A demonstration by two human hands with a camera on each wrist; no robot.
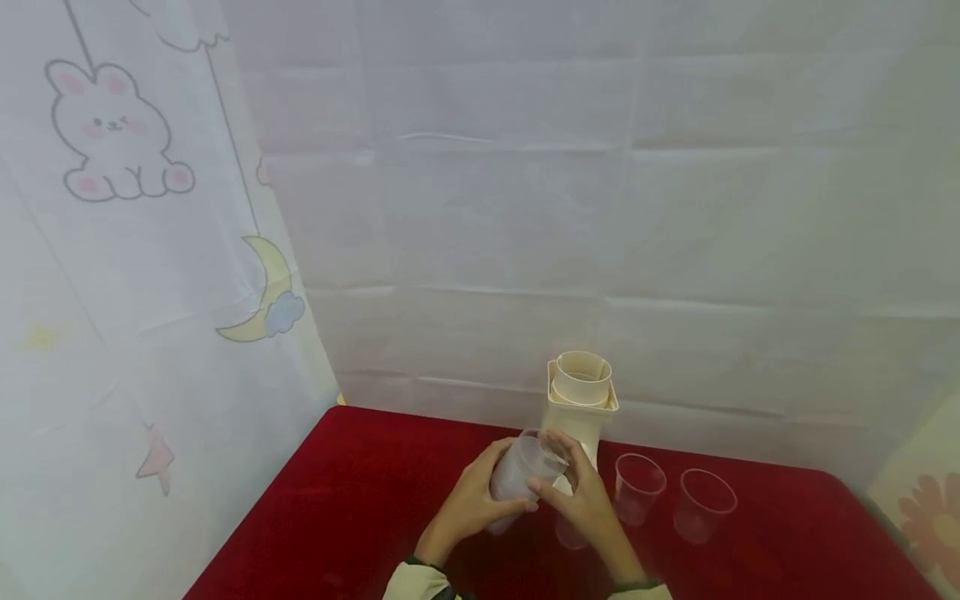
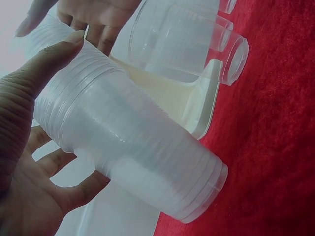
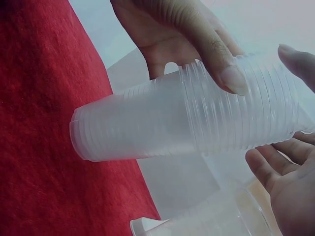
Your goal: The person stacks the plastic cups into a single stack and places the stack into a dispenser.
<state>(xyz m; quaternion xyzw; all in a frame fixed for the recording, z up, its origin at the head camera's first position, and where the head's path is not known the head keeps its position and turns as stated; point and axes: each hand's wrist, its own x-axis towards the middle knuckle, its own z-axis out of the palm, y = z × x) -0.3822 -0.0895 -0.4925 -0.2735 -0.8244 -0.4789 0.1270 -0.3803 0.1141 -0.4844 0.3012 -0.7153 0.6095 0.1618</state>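
Note:
A tilted stack of clear plastic cups [image 1: 512,477] is held over the red table, its rims up and bases angled down. My left hand [image 1: 472,497] grips it around the rims, thumb on one side and fingers on the other, as the left wrist view shows. At the mouth end of the stack, my right hand [image 1: 577,492] curves around the topmost rims with thumb and fingertips on opposite sides. Just behind the hands stands a cream plastic holder [image 1: 581,392] with a round tube at its top.
Right of the hands, two single clear cups stand upright on the red cloth, a nearer-left cup [image 1: 638,493] and a farther-right cup [image 1: 703,507]. Another cup [image 1: 572,533] shows partly behind the right wrist. A pale wall sheet [image 1: 480,250] hangs behind the table.

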